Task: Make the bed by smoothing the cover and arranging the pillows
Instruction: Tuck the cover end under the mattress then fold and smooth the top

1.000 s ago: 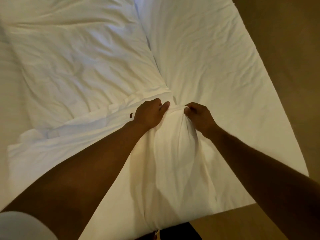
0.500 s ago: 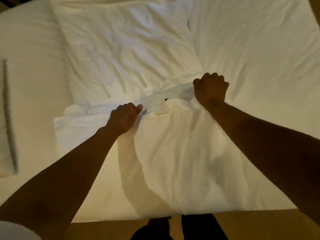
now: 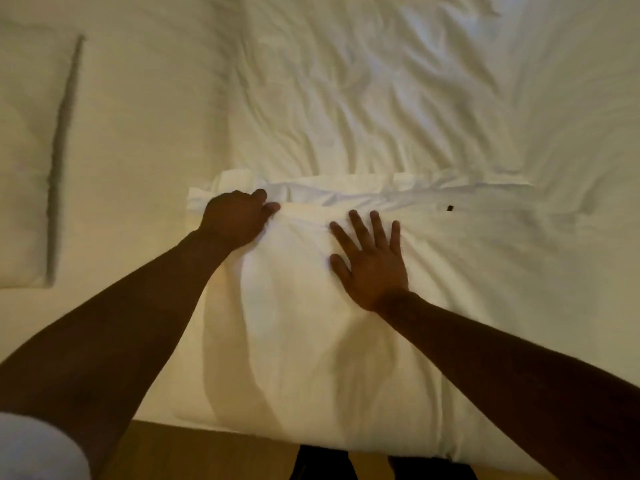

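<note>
At the near edge of the bed (image 3: 131, 109), the right hand (image 3: 370, 265), clenched on the fold half a second ago, is now lying released and flat, pressing the cover (image 3: 346, 358). Left hand (image 3: 235, 216) is still gripping the folded edge (image 3: 433, 188). Smoothing is apparently starting. Fold's long axis is running left-right across the bed. Pillow (image 3: 24, 150) is lying far left.

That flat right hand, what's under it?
The right hand lies with spread fingers on the white cover. Only cover shows there; whatever lies beneath the cloth is hidden.
</note>
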